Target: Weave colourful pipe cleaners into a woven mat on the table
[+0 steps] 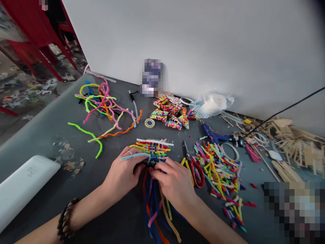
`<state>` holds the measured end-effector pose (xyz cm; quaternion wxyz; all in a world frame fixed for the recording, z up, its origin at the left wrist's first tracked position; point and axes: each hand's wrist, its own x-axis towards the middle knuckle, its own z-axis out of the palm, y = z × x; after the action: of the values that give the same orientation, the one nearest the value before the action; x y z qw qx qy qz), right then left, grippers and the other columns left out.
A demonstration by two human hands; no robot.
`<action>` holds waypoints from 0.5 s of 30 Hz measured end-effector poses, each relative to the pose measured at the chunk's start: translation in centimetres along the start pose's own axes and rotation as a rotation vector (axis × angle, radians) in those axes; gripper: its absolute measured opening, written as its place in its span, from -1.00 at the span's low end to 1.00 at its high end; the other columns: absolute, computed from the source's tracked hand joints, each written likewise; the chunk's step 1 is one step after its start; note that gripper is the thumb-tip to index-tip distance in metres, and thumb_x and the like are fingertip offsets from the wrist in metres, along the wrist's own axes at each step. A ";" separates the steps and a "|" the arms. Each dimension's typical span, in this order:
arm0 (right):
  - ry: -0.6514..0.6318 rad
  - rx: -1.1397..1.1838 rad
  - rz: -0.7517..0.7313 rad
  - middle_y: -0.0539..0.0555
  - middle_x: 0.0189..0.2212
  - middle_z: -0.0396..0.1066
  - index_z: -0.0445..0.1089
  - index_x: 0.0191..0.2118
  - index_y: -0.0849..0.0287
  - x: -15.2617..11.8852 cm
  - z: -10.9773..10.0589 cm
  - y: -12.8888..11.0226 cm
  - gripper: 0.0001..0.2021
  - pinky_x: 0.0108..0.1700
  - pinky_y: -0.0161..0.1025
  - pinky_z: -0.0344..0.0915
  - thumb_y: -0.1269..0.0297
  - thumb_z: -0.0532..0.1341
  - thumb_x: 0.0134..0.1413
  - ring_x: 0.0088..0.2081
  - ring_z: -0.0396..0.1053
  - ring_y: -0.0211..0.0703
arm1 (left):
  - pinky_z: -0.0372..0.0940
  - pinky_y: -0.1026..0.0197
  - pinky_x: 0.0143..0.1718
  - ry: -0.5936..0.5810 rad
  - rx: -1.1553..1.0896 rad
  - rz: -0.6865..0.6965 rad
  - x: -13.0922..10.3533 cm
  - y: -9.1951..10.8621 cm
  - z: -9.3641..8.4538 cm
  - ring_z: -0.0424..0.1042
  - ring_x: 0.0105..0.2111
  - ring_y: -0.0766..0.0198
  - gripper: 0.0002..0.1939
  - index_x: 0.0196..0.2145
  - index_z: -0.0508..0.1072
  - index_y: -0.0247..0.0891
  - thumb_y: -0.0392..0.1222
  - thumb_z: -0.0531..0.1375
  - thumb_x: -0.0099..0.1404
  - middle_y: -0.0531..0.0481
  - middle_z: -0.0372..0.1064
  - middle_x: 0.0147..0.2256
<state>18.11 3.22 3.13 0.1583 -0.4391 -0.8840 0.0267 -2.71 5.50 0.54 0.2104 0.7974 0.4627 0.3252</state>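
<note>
A woven piece of coloured fuzzy stems (154, 149) lies between my hands, its long loose ends (152, 206) hanging toward me. My left hand (125, 169) grips its left lower edge, fingers closed, with a light blue stem (135, 156) passing over the fingers. On the right lower edge, my right hand (172, 176) pinches the weave with thumb and index finger. A white strip (154, 141) lies along the far edge of the weave. Red-handled scissors (196, 173) rest just right of my right hand.
Long stems (101, 101) lie at the back left, near small woven pouches (174, 112) and a tape roll (149, 123). Cut stem pieces (223, 169), a blue glue gun (214, 135) and wooden sticks (299, 145) are at right. A white case (27, 186) sits at left.
</note>
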 end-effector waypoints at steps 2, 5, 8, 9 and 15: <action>-0.016 -0.001 0.009 -0.09 -0.32 0.51 0.54 -0.20 0.01 0.0 -0.1 0.0 -0.85 -0.28 -0.15 0.11 0.45 0.34 0.21 -0.25 0.27 -0.14 | 0.40 0.06 -0.06 -0.012 -0.006 -0.017 0.1 0.1 -0.1 0.41 -0.12 0.11 -0.61 -0.06 0.57 -0.15 -0.50 0.20 0.24 -0.06 0.46 -0.16; -0.050 0.012 0.028 -0.10 -0.31 0.51 0.54 -0.20 0.00 0.0 -0.1 0.0 -0.83 -0.25 -0.16 0.13 0.46 0.35 0.18 -0.23 0.28 -0.16 | 0.38 0.16 -0.17 0.000 -0.003 0.015 0.1 0.2 -0.3 0.42 -0.20 0.19 -0.66 -0.15 0.60 -0.09 -0.48 0.19 0.29 -0.01 0.46 -0.20; -0.066 0.018 0.033 -0.11 -0.31 0.51 0.55 -0.19 -0.02 -0.1 -0.1 0.1 -0.81 -0.26 -0.17 0.12 0.47 0.36 0.17 -0.23 0.29 -0.17 | 0.35 0.23 -0.22 0.045 0.032 0.109 0.0 0.0 -0.4 0.42 -0.22 0.22 -0.73 -0.23 0.61 -0.08 -0.43 0.19 0.35 0.03 0.49 -0.23; -0.063 0.015 0.033 -0.11 -0.32 0.51 0.55 -0.19 -0.02 -0.1 -0.1 0.1 -0.82 -0.27 -0.17 0.11 0.45 0.35 0.19 -0.23 0.29 -0.18 | 0.35 0.24 -0.23 0.055 0.039 0.136 0.0 -0.1 -0.5 0.42 -0.22 0.23 -0.73 -0.24 0.61 -0.08 -0.42 0.18 0.37 0.05 0.50 -0.24; -0.047 0.005 0.030 -0.11 -0.32 0.52 0.54 -0.18 -0.02 -0.2 -0.1 0.1 -0.83 -0.27 -0.18 0.11 0.44 0.34 0.20 -0.23 0.29 -0.17 | 0.37 0.16 -0.17 0.013 0.188 0.350 -0.4 0.3 -1.1 0.44 -0.23 0.21 -0.68 -0.20 0.58 -0.20 -0.46 0.06 0.42 0.01 0.54 -0.20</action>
<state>18.30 3.14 3.21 0.1383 -0.4510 -0.8808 0.0413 -3.46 4.99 1.38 0.0724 0.8796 0.3468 0.3174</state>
